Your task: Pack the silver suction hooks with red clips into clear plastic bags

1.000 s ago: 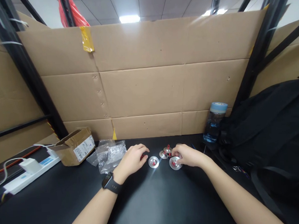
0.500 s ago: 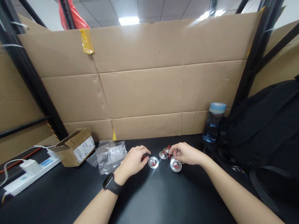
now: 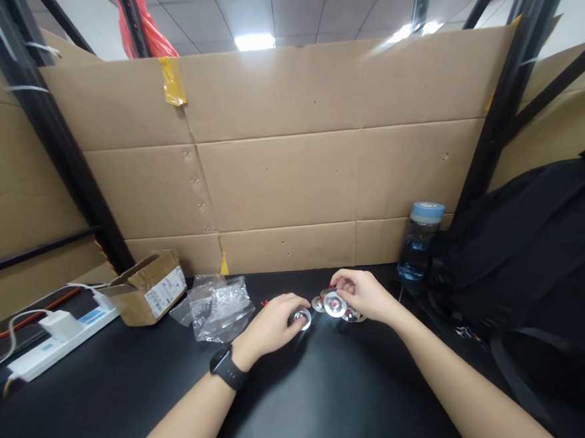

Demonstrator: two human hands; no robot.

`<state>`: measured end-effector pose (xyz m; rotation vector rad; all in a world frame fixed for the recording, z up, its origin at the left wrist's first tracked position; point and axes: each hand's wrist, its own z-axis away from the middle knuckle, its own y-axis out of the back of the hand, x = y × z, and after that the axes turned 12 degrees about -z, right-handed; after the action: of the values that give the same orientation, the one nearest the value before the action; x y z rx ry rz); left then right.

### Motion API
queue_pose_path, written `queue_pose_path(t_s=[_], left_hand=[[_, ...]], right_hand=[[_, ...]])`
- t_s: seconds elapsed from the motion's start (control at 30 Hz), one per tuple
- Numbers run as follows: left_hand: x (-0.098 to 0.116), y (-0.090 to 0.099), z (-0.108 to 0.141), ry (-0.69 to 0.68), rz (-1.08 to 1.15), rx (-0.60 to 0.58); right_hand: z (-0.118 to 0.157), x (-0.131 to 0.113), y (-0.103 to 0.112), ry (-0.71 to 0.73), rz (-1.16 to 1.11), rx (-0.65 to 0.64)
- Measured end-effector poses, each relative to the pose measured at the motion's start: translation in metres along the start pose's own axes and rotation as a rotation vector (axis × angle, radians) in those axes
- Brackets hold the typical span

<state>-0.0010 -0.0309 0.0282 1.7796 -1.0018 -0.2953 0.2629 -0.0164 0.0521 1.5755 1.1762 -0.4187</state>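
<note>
My right hand [image 3: 362, 293] is closed in a pinch on a small silver finger cymbal [image 3: 335, 305]. It holds the disc tilted, with its red-centred face toward me. Partly behind and below that disc lie other finger cymbals [image 3: 350, 315] with red cords, overlapping on the black table. My left hand [image 3: 274, 322] has its thumb and fingers around another finger cymbal [image 3: 303, 318] at the table surface, covering part of it. A bit of red cord [image 3: 264, 304] sticks out beyond the back of the left hand.
Crumpled clear plastic bags [image 3: 218, 307] lie left of my hands. Further left are an open cardboard box [image 3: 150, 289] and a white power strip [image 3: 86, 321]. A water bottle [image 3: 421, 240] and a black backpack [image 3: 536, 262] stand at right. A cardboard wall [image 3: 280, 180] closes the back.
My left hand has moved right and closed around the finger cymbal that lay beside it. My right hand has lifted its finger cymbal up and slightly left, uncovering others beneath.
</note>
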Motion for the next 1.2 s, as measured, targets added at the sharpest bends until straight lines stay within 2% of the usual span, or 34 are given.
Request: queue_pose_path(t_s=[0.1,0.2,0.33,0.5,0.67,0.83,0.93,1.03,1.2], left_hand=[[0.007,0.003,-0.002,0.002,0.07,0.09],[0.014,-0.001,-0.003,0.015,0.072,0.144],[0.014,-0.011,-0.003,0.023,-0.011,0.117],[0.002,-0.025,-0.002,0.049,-0.02,0.054],[0.001,-0.028,-0.002,0.068,0.003,0.052],[0.008,-0.024,-0.004,0.064,-0.028,0.169],[0.009,-0.024,-0.004,0.104,-0.097,0.216],[0.009,-0.024,-0.004,0.117,-0.13,0.204],[0.006,-0.029,-0.003,0.133,0.029,0.165]], right_hand=[[0.0,-0.002,-0.012,0.002,-0.096,0.092],[0.003,-0.005,-0.027,0.005,-0.215,0.092],[0.007,-0.009,-0.045,0.008,-0.315,0.015],[0.008,-0.002,-0.062,-0.013,-0.264,-0.025],[0.005,0.004,-0.065,-0.06,-0.243,0.037],[0.004,0.004,-0.064,-0.056,-0.301,0.108],[0.006,0.003,-0.067,-0.022,-0.317,0.092],[0.008,-0.001,-0.071,0.057,-0.283,0.085],[0.012,-0.01,-0.07,0.146,-0.339,0.006]])
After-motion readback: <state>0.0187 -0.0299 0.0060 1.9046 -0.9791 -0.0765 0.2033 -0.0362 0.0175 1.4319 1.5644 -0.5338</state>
